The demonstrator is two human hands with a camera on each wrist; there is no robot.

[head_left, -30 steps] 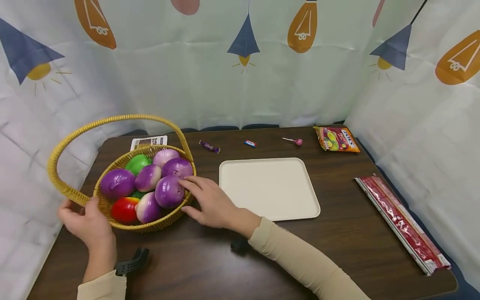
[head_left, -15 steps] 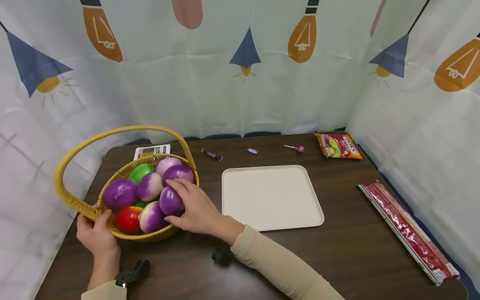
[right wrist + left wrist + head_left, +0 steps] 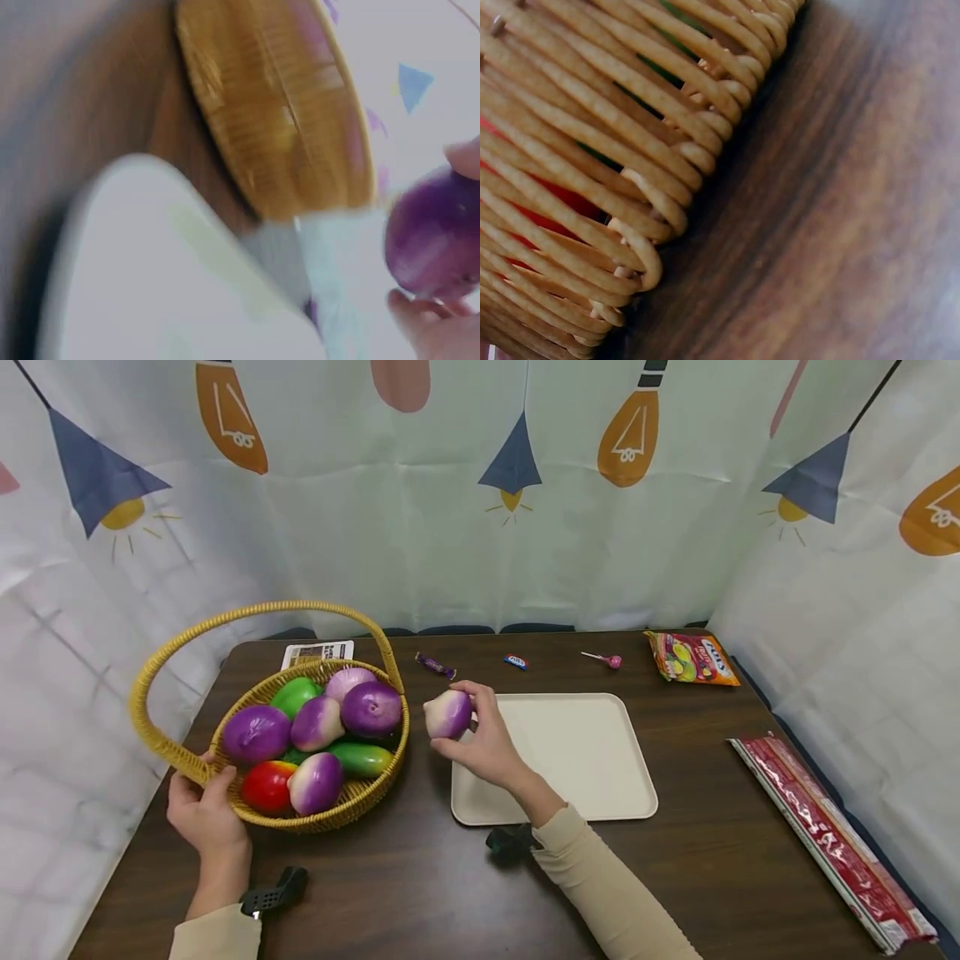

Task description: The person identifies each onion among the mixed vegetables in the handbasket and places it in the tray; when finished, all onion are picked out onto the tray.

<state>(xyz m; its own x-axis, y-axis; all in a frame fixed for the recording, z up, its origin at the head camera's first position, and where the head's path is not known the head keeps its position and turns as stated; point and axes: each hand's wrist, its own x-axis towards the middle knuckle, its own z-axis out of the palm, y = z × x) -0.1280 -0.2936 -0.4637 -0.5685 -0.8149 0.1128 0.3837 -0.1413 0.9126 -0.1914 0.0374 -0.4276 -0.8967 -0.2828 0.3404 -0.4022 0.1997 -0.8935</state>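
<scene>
My right hand (image 3: 487,745) has lifted 1 purple onion (image 3: 448,713) out of the basket (image 3: 352,797), fingers curled round it, above the tray's (image 3: 600,760) left edge. My left hand (image 3: 202,806) grips the rim.

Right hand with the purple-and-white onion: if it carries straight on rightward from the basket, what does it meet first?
Probably the cream rectangular plastic tray. The right hand holds the purple-and-white toy onion at the tray's left edge, beside the woven yellow wicker basket. Height above the tray is unclear.
</scene>
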